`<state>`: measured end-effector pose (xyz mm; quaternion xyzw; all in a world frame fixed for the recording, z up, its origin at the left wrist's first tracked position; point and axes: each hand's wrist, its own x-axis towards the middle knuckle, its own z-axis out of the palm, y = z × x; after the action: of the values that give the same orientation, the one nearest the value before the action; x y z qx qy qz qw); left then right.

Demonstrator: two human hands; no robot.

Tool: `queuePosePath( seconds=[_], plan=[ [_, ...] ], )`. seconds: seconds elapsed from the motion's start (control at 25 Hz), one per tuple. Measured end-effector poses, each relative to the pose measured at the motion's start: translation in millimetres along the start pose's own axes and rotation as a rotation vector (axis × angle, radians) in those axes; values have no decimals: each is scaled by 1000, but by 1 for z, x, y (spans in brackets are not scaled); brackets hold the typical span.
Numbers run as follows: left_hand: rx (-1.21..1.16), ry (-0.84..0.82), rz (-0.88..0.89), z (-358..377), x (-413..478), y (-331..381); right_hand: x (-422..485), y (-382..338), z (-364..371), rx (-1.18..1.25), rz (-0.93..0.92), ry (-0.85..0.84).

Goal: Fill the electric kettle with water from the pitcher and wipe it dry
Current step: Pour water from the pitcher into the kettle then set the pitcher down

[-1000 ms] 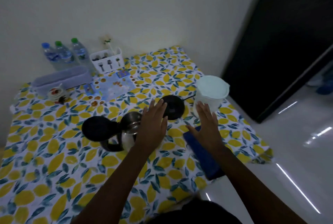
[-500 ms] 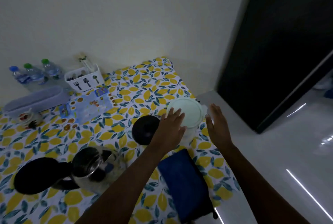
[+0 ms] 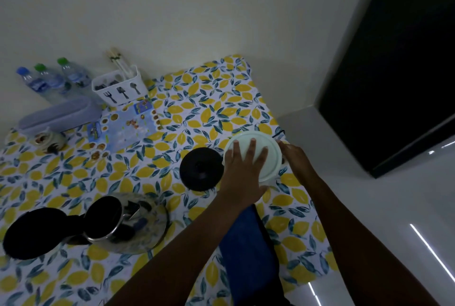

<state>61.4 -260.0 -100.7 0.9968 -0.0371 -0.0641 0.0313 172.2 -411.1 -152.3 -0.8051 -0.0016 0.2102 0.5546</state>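
The white pitcher [image 3: 270, 148] stands near the table's right edge with its pale lid on. My left hand [image 3: 242, 172] lies flat on the lid with fingers spread. My right hand [image 3: 295, 160] is against the pitcher's right side; its fingers are hidden behind the pitcher, so its grip is unclear. The steel electric kettle [image 3: 128, 222] sits at the lower left with its black lid [image 3: 32, 231] flipped open. The round black kettle base [image 3: 200, 169] lies just left of the pitcher. A blue cloth [image 3: 248, 254] lies under my left forearm.
The lemon-print tablecloth [image 3: 221, 108] covers the table, whose right edge drops to a glossy floor. At the back left stand three water bottles [image 3: 49, 79], a white cutlery holder [image 3: 120, 88], a lilac box [image 3: 61, 116] and a printed leaflet [image 3: 125, 128]. A dark door is at right.
Both hands moved from near the kettle to the pitcher. My left hand now rests on its lid and my right hand reaches its far side. The view shifted right.
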Motion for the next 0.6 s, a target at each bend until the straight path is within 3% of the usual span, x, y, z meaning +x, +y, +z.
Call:
queuePosePath(
  seconds=[0.24,0.44,0.6],
  plan=[
    [-7,1,10,-2,-3,1,-2,5,4,189,175,2],
    [5,-37,21,-10,-33,-3,-29,18,21,283,141,69],
    [-9,54,-17,-22,-65,-16,-45,-6,38,264,106,58]
  ],
)
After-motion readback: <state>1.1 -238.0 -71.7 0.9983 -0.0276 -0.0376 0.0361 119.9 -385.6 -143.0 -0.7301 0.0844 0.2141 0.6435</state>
